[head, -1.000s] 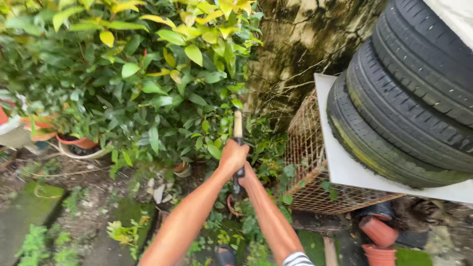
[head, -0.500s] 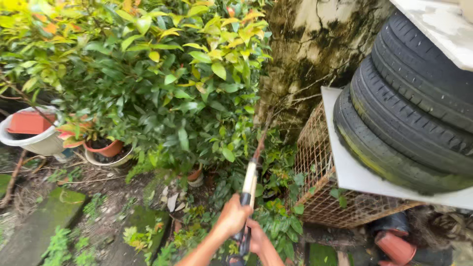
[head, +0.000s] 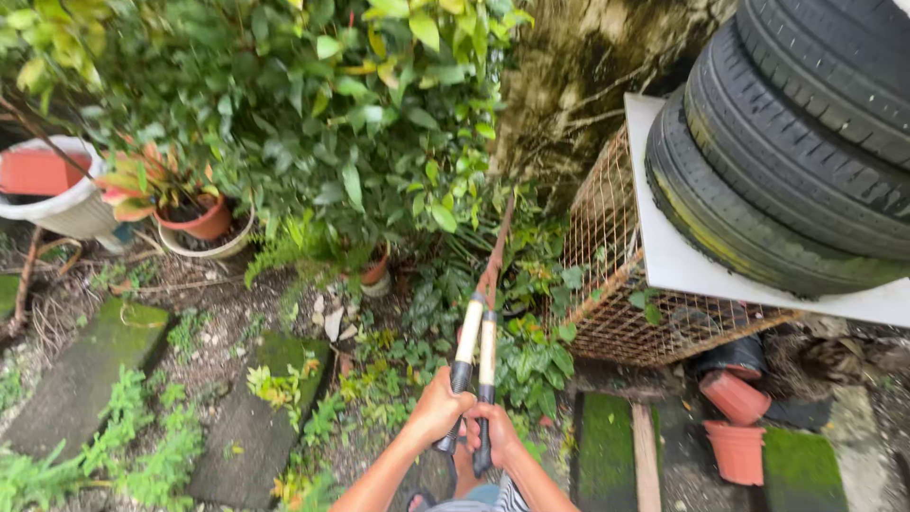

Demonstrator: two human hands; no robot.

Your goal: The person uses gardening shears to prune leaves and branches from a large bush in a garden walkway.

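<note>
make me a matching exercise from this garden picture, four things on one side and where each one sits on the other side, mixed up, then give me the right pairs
Things:
1. long-handled rusty garden shears with pale wooden handles
2. stacked black rubber tyres
3. rusty wire mesh cage
4. white round plastic tub

Places:
A. far left, beside the potted plants
B. under the white flat board
C. on top of the white board, upper right
D. gripped by the left hand and right hand, bottom centre

Pairs: 1-D, 2-C, 3-B, 4-A

Single head view, looking steeply down, seemingly close above the hands
</note>
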